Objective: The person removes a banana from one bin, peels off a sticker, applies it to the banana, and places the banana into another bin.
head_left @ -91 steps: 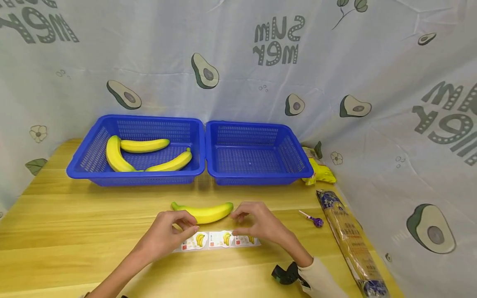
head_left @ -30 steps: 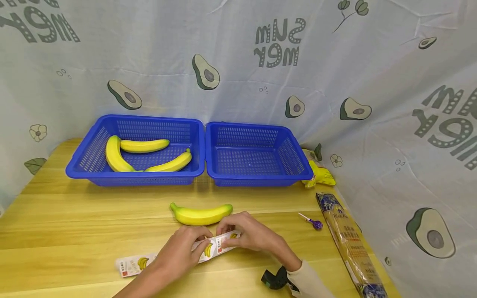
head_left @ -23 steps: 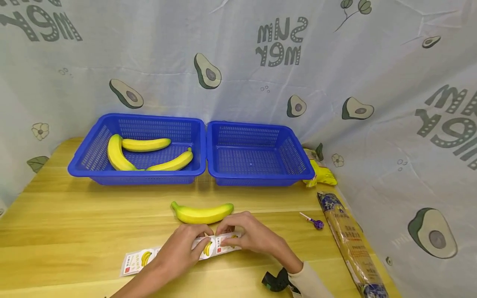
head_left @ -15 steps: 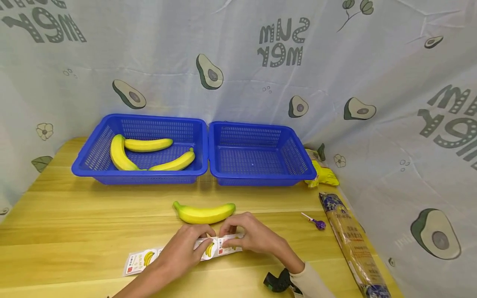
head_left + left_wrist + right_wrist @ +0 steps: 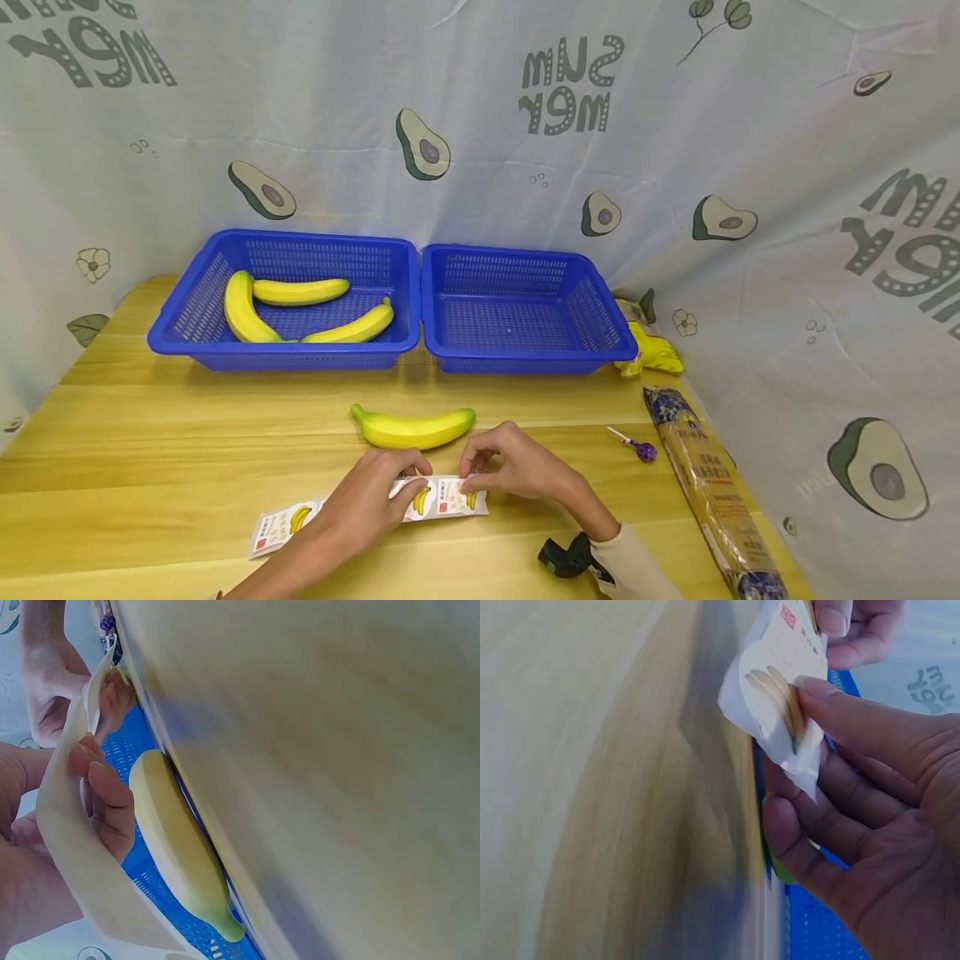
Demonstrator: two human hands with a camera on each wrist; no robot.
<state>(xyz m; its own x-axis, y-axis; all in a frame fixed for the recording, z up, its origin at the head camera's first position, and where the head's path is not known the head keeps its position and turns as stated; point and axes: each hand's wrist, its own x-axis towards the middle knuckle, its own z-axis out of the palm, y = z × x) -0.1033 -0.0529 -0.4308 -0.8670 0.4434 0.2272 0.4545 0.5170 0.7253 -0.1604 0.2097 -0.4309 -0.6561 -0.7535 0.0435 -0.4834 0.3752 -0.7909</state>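
Both hands hold a strip of banana stickers [image 5: 427,500] above the near part of the table. My left hand [image 5: 367,504] pinches the strip near its middle, its fingers behind the backing in the left wrist view. With thumb and fingers, my right hand [image 5: 517,467] pinches the strip's right end; in the right wrist view the thumb presses on a sticker [image 5: 776,697] with a banana print, and the backing's corner sticks out past it. The strip's left end hangs out beyond the left forearm. A yellow banana [image 5: 412,429] with green tips lies just beyond the hands.
At the back, a blue basket [image 5: 300,358] contains several bananas, and another blue basket [image 5: 525,362] stands right of it. To the right lie a purple lollipop [image 5: 645,452], a long noodle packet [image 5: 712,492] and a yellow packet [image 5: 656,354]. A patterned curtain [image 5: 480,192] surrounds the table.
The strip, flat on the table at first, has been picked up and shifted left and nearer. Since half a second ago my right hand has slid slightly right, toward the strip's end.
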